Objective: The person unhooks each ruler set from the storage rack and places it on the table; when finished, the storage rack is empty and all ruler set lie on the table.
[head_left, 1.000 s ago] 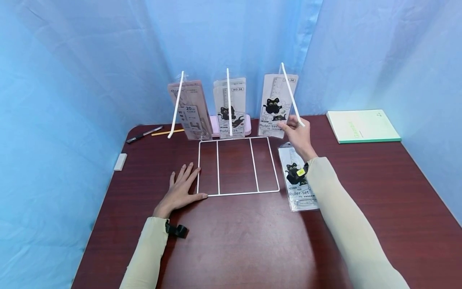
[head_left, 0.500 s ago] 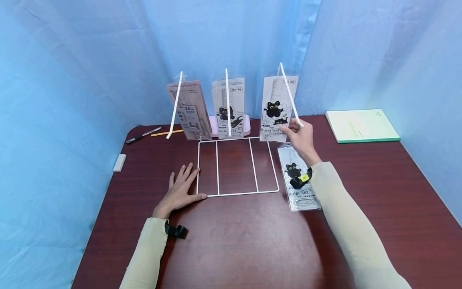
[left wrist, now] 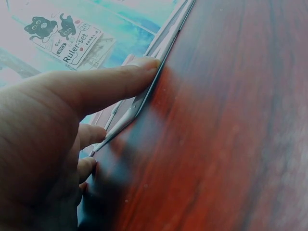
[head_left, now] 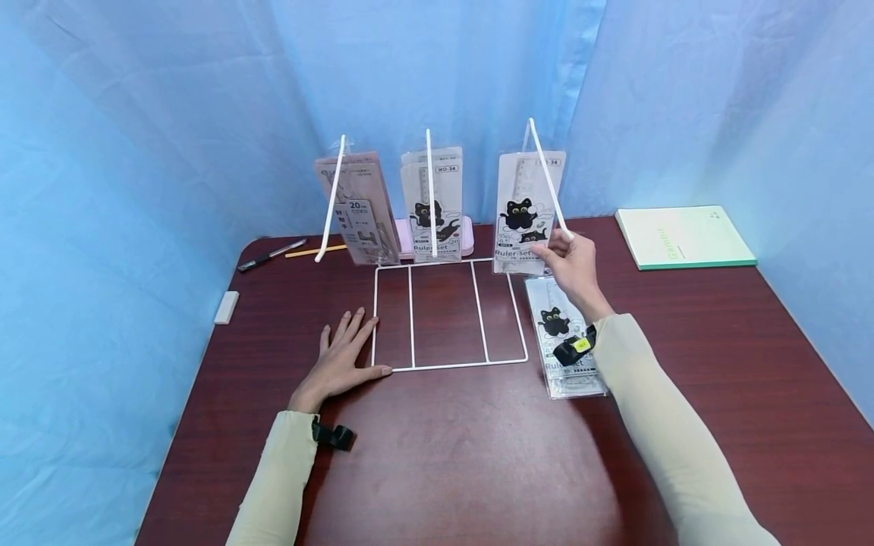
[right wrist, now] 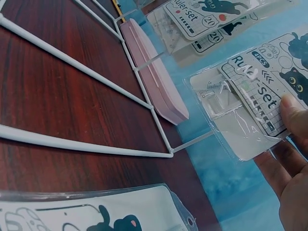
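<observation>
My right hand [head_left: 575, 267] pinches the lower right edge of a ruler-set pack [head_left: 517, 216] with black cats, thumb in front and fingers behind. This pack hangs at the right prong [head_left: 550, 182] of a white wire display rack [head_left: 451, 367]; whether its hole is round the wire is too small to tell. With fingers spread, my left hand [head_left: 337, 368] rests at the rack's left front corner. In the left wrist view its thumb [left wrist: 120, 84] presses on the base wire. Another ruler-set pack [head_left: 554, 322] lies on the table under the right wrist.
Similar ruler-set packs [head_left: 447, 178] hang at the middle prong, and pinkish ruler packs [head_left: 362, 182] at the left one. Behind the rack lies a pink case [right wrist: 154, 72]. A pen [head_left: 273, 254], a yellow pencil [head_left: 307, 252], a white eraser [head_left: 227, 307] and a notebook [head_left: 685, 237] surround it.
My right hand has moved slightly down and to the right, still pinching the pack. The pack has come lower and nearer along the right prong. My left hand stays in place.
</observation>
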`<state>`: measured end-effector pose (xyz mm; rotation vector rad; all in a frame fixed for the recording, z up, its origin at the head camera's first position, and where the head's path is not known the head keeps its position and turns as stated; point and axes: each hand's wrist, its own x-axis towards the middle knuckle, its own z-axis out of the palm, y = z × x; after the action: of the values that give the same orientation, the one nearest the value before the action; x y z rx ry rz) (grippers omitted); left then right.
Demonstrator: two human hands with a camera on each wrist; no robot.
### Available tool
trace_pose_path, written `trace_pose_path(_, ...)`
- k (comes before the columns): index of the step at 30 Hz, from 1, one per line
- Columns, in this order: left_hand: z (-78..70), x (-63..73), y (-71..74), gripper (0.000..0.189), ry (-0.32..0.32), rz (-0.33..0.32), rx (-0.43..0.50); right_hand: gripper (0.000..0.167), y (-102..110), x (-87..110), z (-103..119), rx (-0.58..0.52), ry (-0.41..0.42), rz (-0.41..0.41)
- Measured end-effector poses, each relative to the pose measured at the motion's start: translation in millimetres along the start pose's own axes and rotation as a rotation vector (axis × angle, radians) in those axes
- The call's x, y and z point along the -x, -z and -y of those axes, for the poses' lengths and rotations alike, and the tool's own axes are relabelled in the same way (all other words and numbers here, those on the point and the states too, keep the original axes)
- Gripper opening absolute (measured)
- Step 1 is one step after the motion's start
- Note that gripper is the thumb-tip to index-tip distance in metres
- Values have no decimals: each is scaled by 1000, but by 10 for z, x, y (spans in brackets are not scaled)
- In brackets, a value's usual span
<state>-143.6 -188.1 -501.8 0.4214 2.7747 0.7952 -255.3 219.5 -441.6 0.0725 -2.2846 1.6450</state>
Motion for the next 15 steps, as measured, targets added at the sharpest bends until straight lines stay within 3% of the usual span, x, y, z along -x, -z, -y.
trace_pose_path(15, -13, -5, 5, 100, 0, -15, -32, 24, 51, 120, 32, 11, -12, 6)
